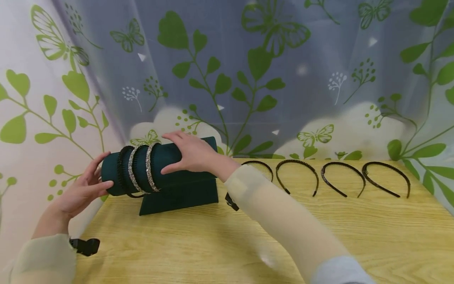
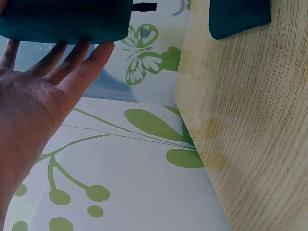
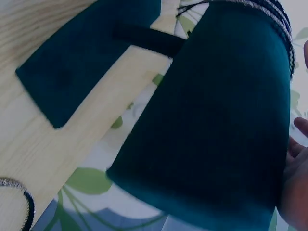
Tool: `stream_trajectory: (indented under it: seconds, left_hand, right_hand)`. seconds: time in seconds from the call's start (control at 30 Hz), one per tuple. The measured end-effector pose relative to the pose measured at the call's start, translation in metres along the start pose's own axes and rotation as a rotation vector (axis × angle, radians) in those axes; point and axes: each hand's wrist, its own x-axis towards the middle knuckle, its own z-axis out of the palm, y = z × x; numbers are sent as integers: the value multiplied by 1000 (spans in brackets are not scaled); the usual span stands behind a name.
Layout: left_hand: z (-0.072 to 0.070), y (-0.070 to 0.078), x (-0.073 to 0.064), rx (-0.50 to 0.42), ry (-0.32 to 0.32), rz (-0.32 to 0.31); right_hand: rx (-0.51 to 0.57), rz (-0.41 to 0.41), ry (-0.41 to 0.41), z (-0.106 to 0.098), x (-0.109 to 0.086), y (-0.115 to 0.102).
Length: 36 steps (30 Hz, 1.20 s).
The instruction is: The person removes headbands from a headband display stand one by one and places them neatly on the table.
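Observation:
A dark green headband display stand (image 1: 184, 196) carries a padded roll (image 2: 67, 21) with a flat base under it. Near the roll's left end sit a black headband (image 1: 121, 167) and two glittering silver headbands (image 1: 131, 167). My left hand (image 1: 79, 189) holds that left end between thumb and fingers; in the left wrist view the fingertips (image 2: 103, 50) are against its edge. My right hand (image 1: 196, 154) lies over the roll's right part, fingers extended and thumb spread toward the front. The right wrist view shows the roll's bare right part, with the hand (image 3: 296, 187) along its side.
Several dark headbands lie in a row at the right back of the wooden table (image 1: 198, 248), among them a toothed one (image 1: 297, 161) and one at the far right (image 1: 386, 165). A curtain (image 1: 319, 90) printed with leaves and butterflies hangs behind the table.

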Motion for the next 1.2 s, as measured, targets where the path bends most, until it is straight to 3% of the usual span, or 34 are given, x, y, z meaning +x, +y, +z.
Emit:
stream_trajectory:
  seconds: [0.2,0.37,0.97,1.2]
  left_hand:
    - [1,1,1,-7,4,2]
    - [4,0,2,-1,9,-6]
    - [0,-3,2,-5,13,-8]
    - [-2,-3,0,0,9,-3]
  right_hand:
    - [-229,10,-29,13,16,-19]
    - [-331,37,-59,21,24,-28]
    - [-413,92,-115,29,33,-38]
    - [-388,59,-75,27,29,-34]
